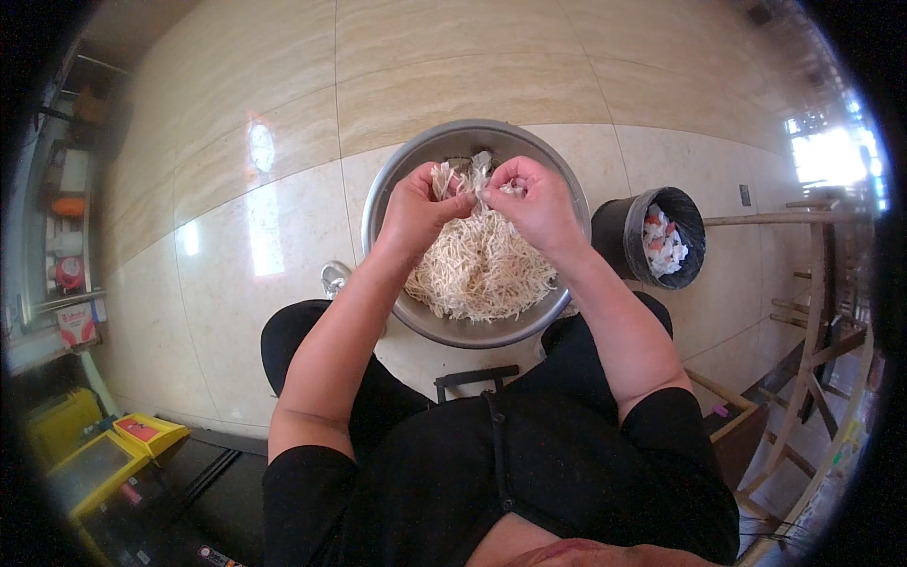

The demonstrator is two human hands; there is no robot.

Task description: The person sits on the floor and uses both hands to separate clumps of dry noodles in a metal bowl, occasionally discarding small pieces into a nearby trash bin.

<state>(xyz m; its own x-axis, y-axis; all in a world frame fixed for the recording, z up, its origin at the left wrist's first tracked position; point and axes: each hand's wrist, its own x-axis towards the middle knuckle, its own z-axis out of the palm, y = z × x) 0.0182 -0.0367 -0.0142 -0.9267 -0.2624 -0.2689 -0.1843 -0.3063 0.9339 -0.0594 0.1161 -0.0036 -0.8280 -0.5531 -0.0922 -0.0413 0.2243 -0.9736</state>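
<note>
A wide metal basin (pixel 444 333) stands on the floor in front of me, with a heap of thin, pale shredded strips (pixel 482 269) in its near and middle part. Over its far half, my left hand (pixel 416 208) and my right hand (pixel 540 206) meet with fingertips pinched together. Between them they grip a soft, whitish, ragged piece (pixel 480 170), perhaps mushroom; its exact kind is unclear. Both hands are closed, and the fingers partly hide the piece. Behind them, the far part of the basin holds something greyish that I cannot make out.
A black bin (pixel 619 241) with crumpled white and reddish waste stands right of the basin. Beyond it is a wooden rack (pixel 817 359). Yellow boxes (pixel 156 433) lie at lower left, below a loaded shelf (pixel 71 227). My knees flank the basin's near side.
</note>
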